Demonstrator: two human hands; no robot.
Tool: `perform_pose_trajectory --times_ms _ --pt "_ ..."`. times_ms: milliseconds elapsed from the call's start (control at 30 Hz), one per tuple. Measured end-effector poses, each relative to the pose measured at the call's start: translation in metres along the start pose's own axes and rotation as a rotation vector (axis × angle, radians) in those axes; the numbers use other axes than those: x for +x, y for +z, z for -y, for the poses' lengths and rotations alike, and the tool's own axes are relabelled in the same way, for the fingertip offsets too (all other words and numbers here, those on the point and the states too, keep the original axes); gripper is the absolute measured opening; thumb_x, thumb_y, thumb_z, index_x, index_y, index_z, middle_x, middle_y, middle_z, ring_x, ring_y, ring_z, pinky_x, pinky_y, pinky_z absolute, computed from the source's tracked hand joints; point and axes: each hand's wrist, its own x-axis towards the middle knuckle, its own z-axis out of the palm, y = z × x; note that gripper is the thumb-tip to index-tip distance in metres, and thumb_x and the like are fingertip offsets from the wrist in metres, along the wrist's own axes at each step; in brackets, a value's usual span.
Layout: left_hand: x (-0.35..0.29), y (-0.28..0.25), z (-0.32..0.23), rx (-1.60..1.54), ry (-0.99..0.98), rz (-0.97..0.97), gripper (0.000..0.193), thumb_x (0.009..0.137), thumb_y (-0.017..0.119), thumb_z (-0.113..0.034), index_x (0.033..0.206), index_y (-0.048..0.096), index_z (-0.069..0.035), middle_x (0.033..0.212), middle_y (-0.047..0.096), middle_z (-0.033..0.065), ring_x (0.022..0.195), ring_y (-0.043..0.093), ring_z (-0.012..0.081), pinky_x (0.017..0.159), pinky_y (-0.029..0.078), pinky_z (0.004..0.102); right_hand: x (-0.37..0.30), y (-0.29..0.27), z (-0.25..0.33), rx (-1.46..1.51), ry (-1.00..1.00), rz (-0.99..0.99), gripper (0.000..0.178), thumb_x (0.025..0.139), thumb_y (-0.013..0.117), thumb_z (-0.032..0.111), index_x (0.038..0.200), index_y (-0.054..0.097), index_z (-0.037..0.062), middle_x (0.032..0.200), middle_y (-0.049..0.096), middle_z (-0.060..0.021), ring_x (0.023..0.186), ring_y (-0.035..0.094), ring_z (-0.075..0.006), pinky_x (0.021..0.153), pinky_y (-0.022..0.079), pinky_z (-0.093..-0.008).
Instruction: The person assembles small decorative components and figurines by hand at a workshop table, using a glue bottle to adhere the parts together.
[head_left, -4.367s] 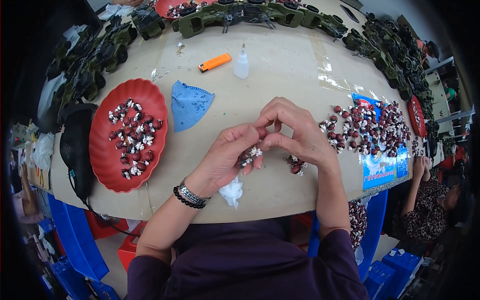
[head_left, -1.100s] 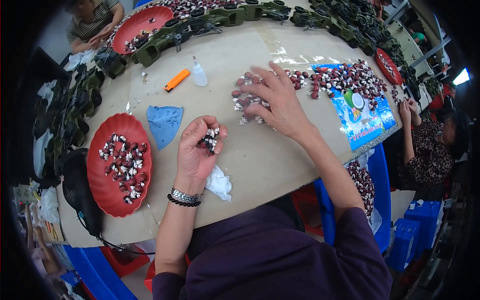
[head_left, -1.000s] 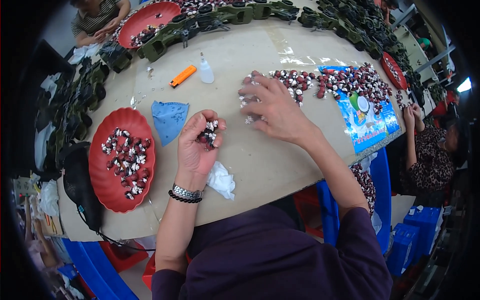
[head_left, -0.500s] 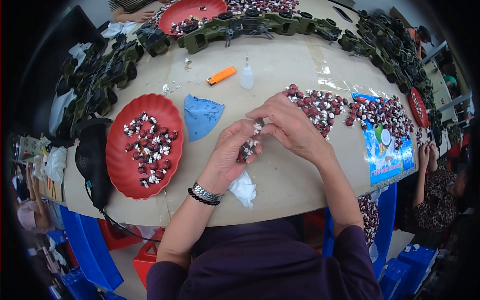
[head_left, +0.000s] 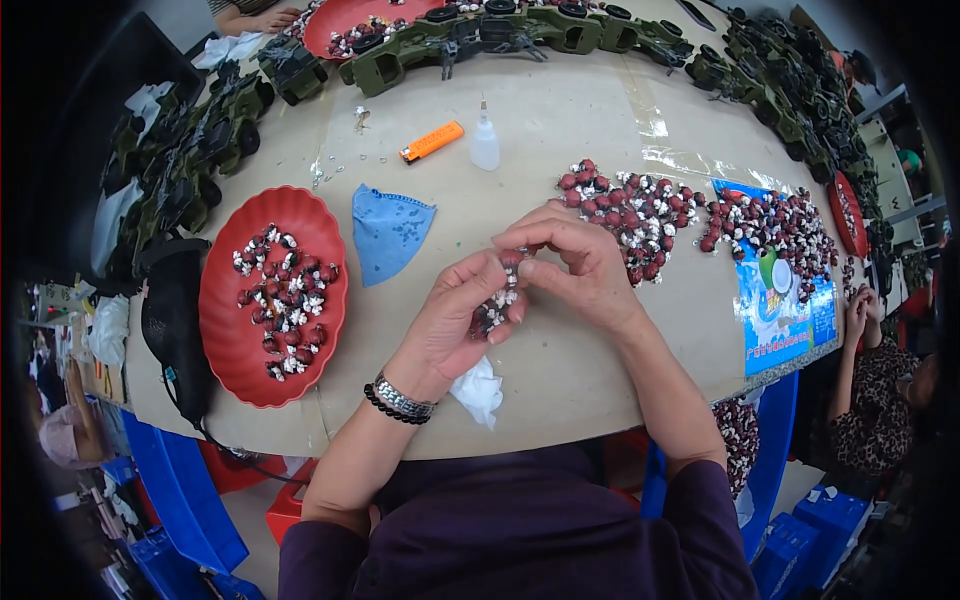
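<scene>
Covering most of the view, a tan counter (head_left: 560, 390) carries a loose pile of red-and-white pieces (head_left: 640, 225) just beyond the right hand (head_left: 580, 268), the nearer hand to it. A scalloped red dish (head_left: 222, 320) with similar pieces stands left of the left hand (head_left: 452, 312). A blue sheet (head_left: 765, 325), partly covered, bears a coconut picture and printed characters; an orange lighter (head_left: 432, 141) shows print too small to read. Both hands' grip is closed on one dark-red ball (head_left: 511, 258), pinched between facing fingertips, above further pieces cupped in the left palm; its long axis cannot be told.
</scene>
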Motion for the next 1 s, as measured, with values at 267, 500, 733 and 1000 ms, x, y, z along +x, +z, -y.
perform_pose_trajectory --times_ms 267,500,733,1000 --pt "-0.0011 0.0022 -0.0013 -0.027 0.014 -0.025 0.027 0.094 0.063 -0.029 0.106 0.062 -0.004 0.090 0.063 0.0046 0.068 0.060 0.0127 0.044 0.040 0.0204 0.0026 -0.0037 0.0026 -0.160 -0.069 -0.032 0.031 0.076 0.067 0.003 0.107 0.069 0.0051 0.095 0.065 -0.0067 0.086 0.059 -0.0205 0.080 0.045 -0.0312" --pt "-0.0025 -0.0007 0.0006 -0.021 0.001 0.025 0.028 0.098 0.058 -0.030 0.108 0.060 -0.005 0.091 0.062 0.0036 0.066 0.060 0.0118 0.043 0.042 0.0209 0.0023 0.0002 0.0082 -0.178 -0.085 -0.017 0.031 0.073 0.069 0.005 0.104 0.070 0.0042 0.091 0.062 -0.0071 0.083 0.056 -0.0220 0.078 0.045 -0.0323" --pt "-0.0028 0.0022 0.0007 0.022 -0.026 0.009 0.032 0.099 0.053 -0.035 0.110 0.059 -0.005 0.090 0.062 0.0033 0.066 0.059 0.0117 0.043 0.042 0.0211 0.0002 0.0027 0.0051 -0.154 -0.048 0.013 0.036 0.072 0.067 -0.001 0.108 0.070 0.0035 0.094 0.060 -0.0054 0.083 0.057 -0.0146 0.076 0.047 -0.0273" --pt "-0.0016 0.0033 0.0010 0.008 -0.037 0.005 0.031 0.100 0.052 -0.033 0.110 0.058 -0.004 0.091 0.062 0.0044 0.065 0.059 0.0125 0.043 0.042 0.0213 -0.0012 0.0017 0.0062 -0.111 -0.003 0.010 0.035 0.074 0.065 -0.003 0.108 0.069 0.0026 0.095 0.060 -0.0060 0.081 0.057 -0.0130 0.074 0.048 -0.0259"
